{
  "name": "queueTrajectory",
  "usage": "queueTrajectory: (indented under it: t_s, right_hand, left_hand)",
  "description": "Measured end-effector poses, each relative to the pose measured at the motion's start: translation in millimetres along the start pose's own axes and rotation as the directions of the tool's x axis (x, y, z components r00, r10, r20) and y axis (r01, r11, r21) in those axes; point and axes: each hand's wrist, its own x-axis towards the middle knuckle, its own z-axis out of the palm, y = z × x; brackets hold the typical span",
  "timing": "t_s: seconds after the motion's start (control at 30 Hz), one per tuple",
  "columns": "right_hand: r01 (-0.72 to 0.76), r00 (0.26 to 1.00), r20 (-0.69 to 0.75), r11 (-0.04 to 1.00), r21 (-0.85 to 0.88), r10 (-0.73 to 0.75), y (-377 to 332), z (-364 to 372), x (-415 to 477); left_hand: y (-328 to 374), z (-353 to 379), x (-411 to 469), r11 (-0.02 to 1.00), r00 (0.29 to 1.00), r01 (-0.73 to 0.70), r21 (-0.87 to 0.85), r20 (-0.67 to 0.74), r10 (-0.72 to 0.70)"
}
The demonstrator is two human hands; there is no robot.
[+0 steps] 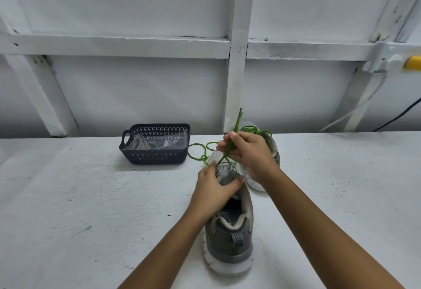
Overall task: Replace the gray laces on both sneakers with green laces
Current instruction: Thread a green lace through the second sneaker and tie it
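A grey sneaker (230, 236) stands on the white table (91, 209) with its heel toward me. My left hand (214, 188) grips its tongue and collar. My right hand (248, 154) pinches a green lace (235, 127) above the toe and holds it taut, its tip pointing up. The lace's slack loops (200, 152) lie on the table left of the toe. A second sneaker (271, 149) stands behind my right hand, mostly hidden, with green lace (255, 129) on it.
A dark perforated basket (127, 154) sits at the back left of the sneakers, with pale laces (145, 144) and clear plastic inside. A white framed wall rises behind the table. Cables hang at the far right.
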Motion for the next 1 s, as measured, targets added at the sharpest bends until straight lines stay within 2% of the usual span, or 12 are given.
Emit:
queueTrajectory:
  t_s: [0.3,0.47,0.53,0.6,0.67,0.77,0.83,0.87,0.9,0.93,0.97,1.0]
  right_hand:
    - [-0.071,0.985,0.171,0.915,0.397,0.003,-59,14,-4]
    - [-0.101,0.970,0.244,0.899,0.426,-0.006,-73,22,-11]
    - [-0.123,0.962,0.272,0.895,0.428,0.002,-66,21,-13]
    - [-0.108,0.946,0.324,0.918,0.381,-0.023,-61,18,-16]
    - [-0.058,0.901,0.430,0.966,0.254,-0.059,-58,15,-20]
    - [0.127,0.742,0.670,0.987,-0.095,-0.031,-63,6,-27]
    - [0.275,0.610,0.791,0.923,-0.268,0.048,-67,-3,-30]
    - [0.279,0.590,0.805,0.920,-0.276,0.062,-69,-7,-30]
    - [0.242,0.621,0.782,0.935,-0.258,0.054,-69,-10,-29]
    - [0.188,0.703,0.711,0.953,-0.239,0.039,-66,-13,-25]
    - [0.180,0.792,0.610,0.944,-0.278,0.029,-60,-17,-19]
    - [0.215,0.868,0.497,0.884,-0.414,0.021,-53,-20,-13]
  left_hand:
    - [-3,-1,2,0.998,1.000,0.026,-0.064,0.001,-0.026]
    - [0,-4,0,0.997,1.000,0.022,-0.068,0.017,-0.021]
    - [6,-10,-1,0.998,1.000,-0.007,-0.068,-0.021,0.006]
    - [11,-17,2,0.997,0.995,-0.069,-0.022,-0.079,0.067]
    - [19,-29,6,0.987,0.984,-0.147,0.059,-0.092,0.152]
    - [28,-46,7,0.954,0.961,-0.274,0.117,-0.012,0.278]
    - [29,-56,7,0.951,0.951,-0.306,0.032,0.063,0.304]
    - [30,-60,6,0.957,0.952,-0.286,-0.045,0.097,0.290]
    - [30,-63,7,0.957,0.952,-0.277,-0.089,0.111,0.286]
    - [29,-64,10,0.957,0.953,-0.280,-0.079,0.098,0.287]
    - [29,-65,12,0.953,0.950,-0.299,-0.052,0.079,0.302]
    - [29,-65,12,0.950,0.948,-0.310,-0.034,0.066,0.312]
